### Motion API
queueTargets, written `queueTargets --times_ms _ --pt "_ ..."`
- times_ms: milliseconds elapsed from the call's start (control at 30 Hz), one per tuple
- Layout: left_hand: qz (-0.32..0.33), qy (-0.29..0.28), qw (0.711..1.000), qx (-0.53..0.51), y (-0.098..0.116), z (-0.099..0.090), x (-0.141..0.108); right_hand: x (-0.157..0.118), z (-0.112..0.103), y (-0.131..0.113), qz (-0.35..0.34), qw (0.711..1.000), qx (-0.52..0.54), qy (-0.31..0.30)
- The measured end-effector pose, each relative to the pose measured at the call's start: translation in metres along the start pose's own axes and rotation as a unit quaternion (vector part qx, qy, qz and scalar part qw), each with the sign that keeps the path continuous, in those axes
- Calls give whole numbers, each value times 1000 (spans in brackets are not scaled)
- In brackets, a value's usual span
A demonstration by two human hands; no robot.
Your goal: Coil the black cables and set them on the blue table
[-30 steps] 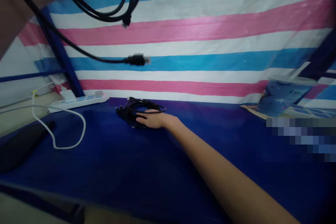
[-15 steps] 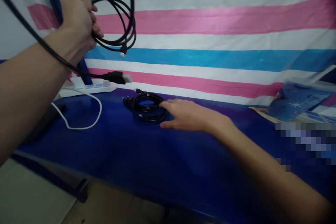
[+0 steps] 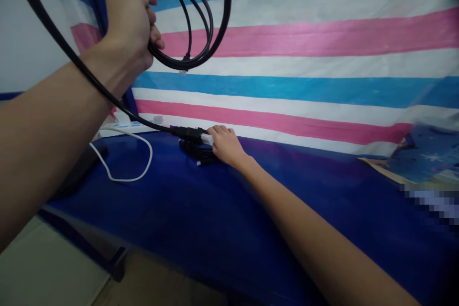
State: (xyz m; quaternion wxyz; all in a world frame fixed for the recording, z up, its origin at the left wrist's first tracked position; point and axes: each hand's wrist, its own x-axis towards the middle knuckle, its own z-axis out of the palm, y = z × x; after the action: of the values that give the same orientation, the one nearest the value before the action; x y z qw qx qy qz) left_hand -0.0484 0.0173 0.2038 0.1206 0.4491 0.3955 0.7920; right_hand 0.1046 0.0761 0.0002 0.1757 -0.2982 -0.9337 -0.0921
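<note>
My left hand is raised at the upper left, its fingers wrapped round a looped black cable. One end of that cable hangs down past my forearm, and its plug with a pale tip shows in front of the table's back part. On the blue table lies a coiled bundle of black cables, partly covered by the plug. My right hand is at the right side of this bundle, back of the hand up, fingers bent; what its fingertips hold, if anything, is hidden.
A white power strip stands at the table's back left, with a white cable curving in front. A dark flat object lies left of it. Blue packaging is at the back right. A striped sheet hangs behind the blue table.
My right hand has moved left against the coiled bundle, and its fingers have closed in. The bundle looks more bunched. The view has shifted, with the raised cable now hanging in front of the bundle.
</note>
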Motion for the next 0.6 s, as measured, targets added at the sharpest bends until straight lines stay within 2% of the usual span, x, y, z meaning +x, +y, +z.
queueTargets --times_ms 100,200,300,367,400,467,500,533,600 --pt "-18 -9 1000 -22 -6 1 -5 10 6 -5 19 997 52 -53" --pt "-20 -36 998 -54 -13 2 -16 1 -10 -4 18 992 110 -62" --pt "-64 -42 992 -101 -21 8 -36 -31 -41 -4 7 984 177 -25" --pt "-94 -18 987 -130 -31 16 -54 -64 -56 -8 13 972 233 -1" --pt "-111 6 983 -149 -37 22 -65 -82 -60 -12 20 950 312 17" --pt "-153 65 965 -204 -53 38 -87 -113 -61 -23 1 917 399 12" --pt "-174 83 955 -224 -61 48 -98 -124 -60 -28 -4 901 434 3" --pt "-197 91 947 -237 -70 59 -110 -132 -58 -32 14 877 480 22" --pt "-250 71 936 -236 -86 83 -133 -136 -56 -32 80 795 590 114"
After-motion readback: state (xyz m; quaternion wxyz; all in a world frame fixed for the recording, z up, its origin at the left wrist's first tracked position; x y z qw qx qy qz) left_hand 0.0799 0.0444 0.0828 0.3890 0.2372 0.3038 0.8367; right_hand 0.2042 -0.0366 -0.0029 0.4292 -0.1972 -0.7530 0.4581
